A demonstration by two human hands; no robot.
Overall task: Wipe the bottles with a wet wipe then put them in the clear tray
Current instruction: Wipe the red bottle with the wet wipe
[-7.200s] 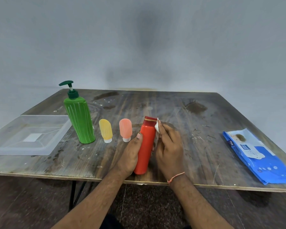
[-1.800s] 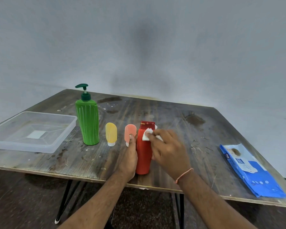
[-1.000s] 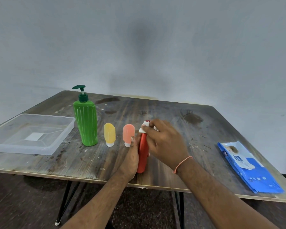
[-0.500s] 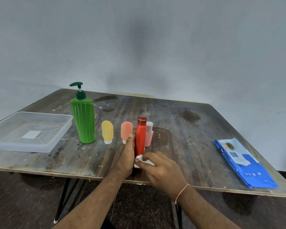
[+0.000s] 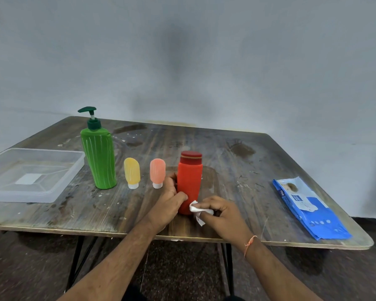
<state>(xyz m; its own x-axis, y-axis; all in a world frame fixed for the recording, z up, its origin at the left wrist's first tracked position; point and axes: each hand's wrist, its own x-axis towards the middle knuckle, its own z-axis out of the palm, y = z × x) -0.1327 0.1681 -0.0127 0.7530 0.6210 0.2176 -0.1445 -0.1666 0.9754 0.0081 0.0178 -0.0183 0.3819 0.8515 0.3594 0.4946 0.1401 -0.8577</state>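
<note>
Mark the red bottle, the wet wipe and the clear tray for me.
red bottle (image 5: 190, 181), head view, middle of its body.
wet wipe (image 5: 196, 209), head view, bunched part by the right hand's fingers.
clear tray (image 5: 73, 170), head view, right wall.

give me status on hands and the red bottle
Left hand grips tall red plastic bottle, upright on table. Right hand pinches white wet wipe at its base. Clear plastic tray unobstructed.

From my seat, the tray lies on the table at ten o'clock, four bottles lined across twelve, the wipes pack at two.
</note>
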